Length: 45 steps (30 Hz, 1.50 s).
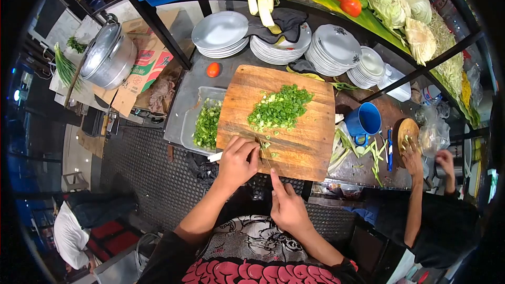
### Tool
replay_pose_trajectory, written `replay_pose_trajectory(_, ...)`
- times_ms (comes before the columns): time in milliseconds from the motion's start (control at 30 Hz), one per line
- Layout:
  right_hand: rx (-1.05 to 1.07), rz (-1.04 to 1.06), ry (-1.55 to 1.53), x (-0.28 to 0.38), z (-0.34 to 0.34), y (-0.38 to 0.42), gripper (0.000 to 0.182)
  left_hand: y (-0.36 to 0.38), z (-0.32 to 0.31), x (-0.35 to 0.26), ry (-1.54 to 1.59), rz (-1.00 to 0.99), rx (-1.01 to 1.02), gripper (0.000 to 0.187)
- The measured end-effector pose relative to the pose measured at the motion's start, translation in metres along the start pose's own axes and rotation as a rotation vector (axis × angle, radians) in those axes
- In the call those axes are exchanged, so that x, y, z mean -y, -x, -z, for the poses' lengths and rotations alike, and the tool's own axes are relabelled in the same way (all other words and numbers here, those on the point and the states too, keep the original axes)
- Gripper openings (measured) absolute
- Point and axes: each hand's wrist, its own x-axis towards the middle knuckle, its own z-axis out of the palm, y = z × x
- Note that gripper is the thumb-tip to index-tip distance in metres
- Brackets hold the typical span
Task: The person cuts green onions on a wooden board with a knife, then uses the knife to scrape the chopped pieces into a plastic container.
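Note:
A wooden cutting board (315,137) lies in front of me with a heap of chopped spring onion (281,106) on it. At its near edge, my left hand (238,162) is closed with curled fingertips. A white spring onion stalk (214,157) pokes out on that hand's left side; the rest is hidden. My right hand (289,208) grips a knife (265,153), index finger stretched along it, the thin blade beside my left fingertips. A few cut rings lie around the blade. Left of the board, a clear plastic tub (190,121) holds more chopped greens (208,123).
Stacked white plates (221,30) line the back, near a tomato (213,69). To the right are a blue mug (363,121), onion trimmings (341,150) and a blue pen (390,150). Another person's hand (412,159) touches a round wooden board (407,129). A metal pot (109,55) stands left.

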Motion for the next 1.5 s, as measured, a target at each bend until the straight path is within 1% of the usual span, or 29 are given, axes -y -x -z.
replay_pose_trajectory(100, -0.016, -0.007, 0.013, 0.002, 0.001, 0.002, 0.076, 0.000, 0.000, 0.001, -0.009, 0.002, 0.012, 0.011)
replay_pose_trajectory(167, -0.044, 0.016, -0.014, -0.002, 0.001, 0.015, 0.077, 0.000, 0.000, 0.000, -0.002, 0.001, 0.005, 0.011)
replay_pose_trajectory(267, -0.016, 0.019, -0.077, -0.011, 0.012, 0.041, 0.076, 0.000, 0.000, 0.001, 0.006, 0.001, -0.001, 0.011)
replay_pose_trajectory(400, 0.020, -0.090, -0.236, -0.021, 0.016, 0.052, 0.072, 0.000, 0.002, 0.002, 0.025, 0.015, -0.007, 0.011)
replay_pose_trajectory(433, -0.002, -0.074, -0.247, -0.018, 0.015, 0.048, 0.071, 0.000, 0.002, 0.002, 0.029, 0.010, -0.004, 0.011)
replay_pose_trajectory(533, -0.114, 0.116, -0.203, -0.022, -0.004, 0.028, 0.069, -0.001, 0.002, 0.002, 0.043, 0.001, 0.002, 0.012)
replay_pose_trajectory(567, -0.094, 0.125, -0.184, -0.020, -0.007, 0.023, 0.070, -0.001, 0.002, 0.002, 0.046, 0.003, 0.002, 0.012)
replay_pose_trajectory(800, -0.063, 0.121, -0.113, -0.020, -0.017, 0.015, 0.071, 0.000, 0.002, 0.002, 0.042, 0.023, -0.011, 0.010)
replay_pose_trajectory(1000, -0.009, 0.039, 0.001, 0.003, -0.008, -0.005, 0.077, -0.001, 0.002, 0.003, 0.023, 0.018, -0.004, 0.014)
replay_pose_trajectory(1100, -0.025, 0.051, 0.001, 0.004, -0.008, -0.007, 0.079, -0.001, 0.001, 0.004, 0.023, 0.008, 0.000, 0.015)
replay_pose_trajectory(1200, -0.043, 0.065, 0.039, -0.001, -0.003, 0.007, 0.077, 0.000, 0.000, 0.004, 0.033, 0.009, -0.016, 0.016)
replay_pose_trajectory(1300, -0.023, 0.079, -0.045, -0.017, 0.008, 0.029, 0.075, -0.003, 0.009, -0.001, -0.122, -0.086, 0.016, 0.014)
replay_pose_trajectory(1333, -0.019, 0.040, -0.059, -0.021, 0.015, 0.036, 0.070, -0.004, 0.011, -0.004, -0.151, -0.078, 0.017, 0.014)
replay_pose_trajectory(1400, 0.028, 0.009, -0.171, -0.036, 0.022, 0.046, 0.067, -0.005, 0.015, -0.010, -0.207, -0.060, 0.021, 0.012)
replay_pose_trajectory(1500, -0.042, 0.014, -0.229, -0.041, 0.019, 0.052, 0.065, 0.001, 0.009, -0.001, -0.046, 0.019, -0.011, 0.011)
